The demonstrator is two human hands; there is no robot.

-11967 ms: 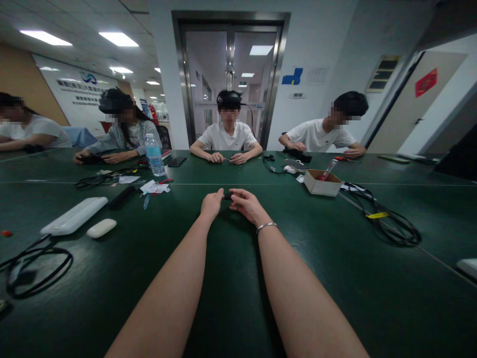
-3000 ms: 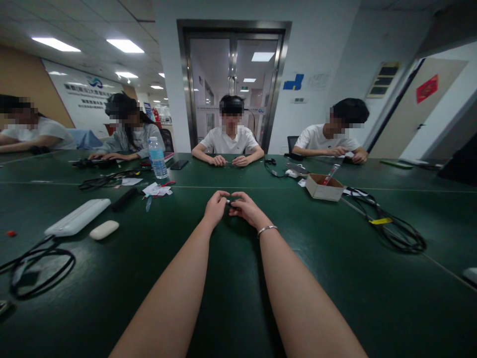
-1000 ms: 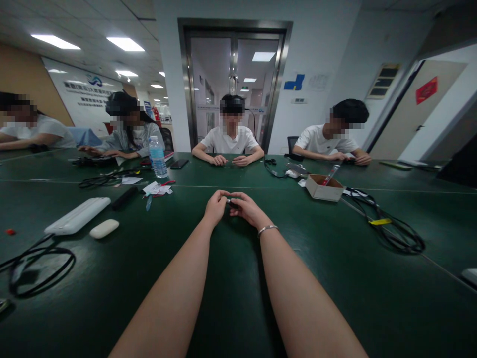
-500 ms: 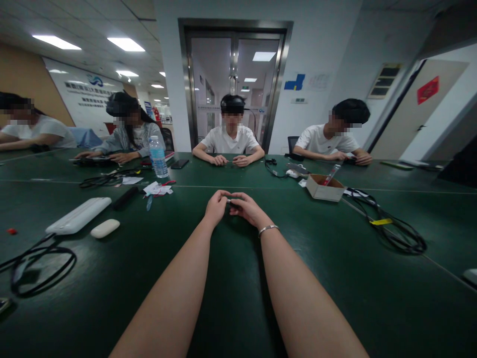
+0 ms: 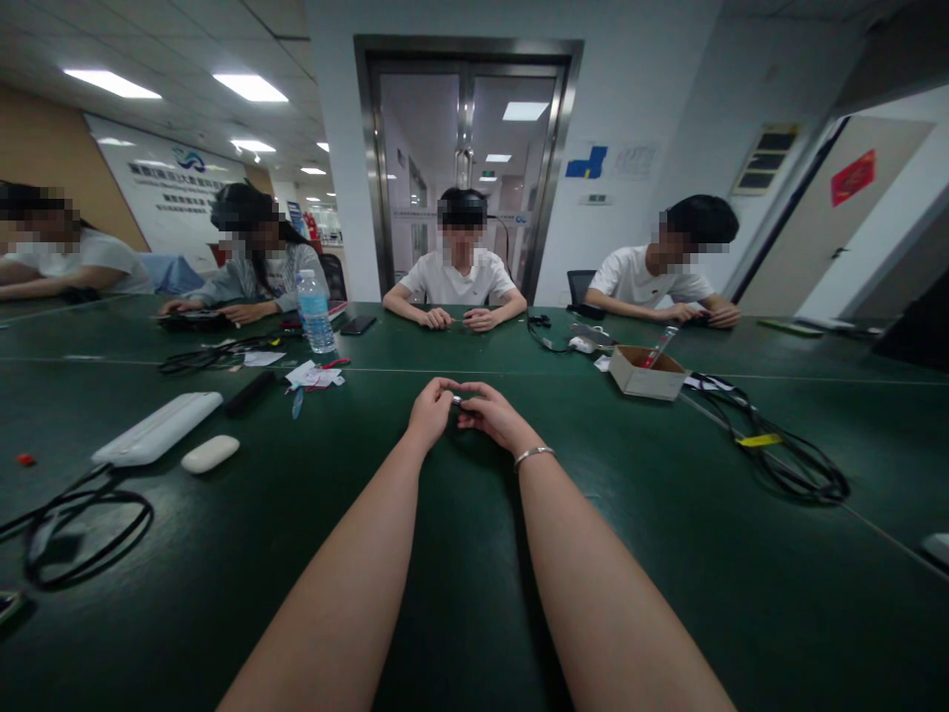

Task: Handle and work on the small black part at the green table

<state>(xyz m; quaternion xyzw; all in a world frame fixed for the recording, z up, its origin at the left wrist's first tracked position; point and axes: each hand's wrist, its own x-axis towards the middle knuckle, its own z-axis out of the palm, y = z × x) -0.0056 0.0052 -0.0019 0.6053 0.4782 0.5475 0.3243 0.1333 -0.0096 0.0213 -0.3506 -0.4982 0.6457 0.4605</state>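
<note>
Over the middle of the green table (image 5: 474, 554), my left hand (image 5: 430, 413) and my right hand (image 5: 492, 415) meet at the fingertips. Between them is a small object with a shiny silver end and a dark part (image 5: 458, 400); it is too small and too covered to name. Both hands are closed on it, the left from its left side, the right from the other. My index fingers stretch toward each other above it. A silver bangle (image 5: 534, 456) circles my right wrist.
On the left lie a white power bank-like block (image 5: 158, 429), a white oval case (image 5: 211, 455) and a black cable (image 5: 89, 544). A water bottle (image 5: 315, 314) stands farther back. To the right are an open box (image 5: 647, 380) and coiled cables (image 5: 793, 465). Several people sit opposite.
My hands stay in nearly the same place. Less of the object's dark part shows between my fingers now. The person at the left back has shifted a hand and a dark device slightly right.
</note>
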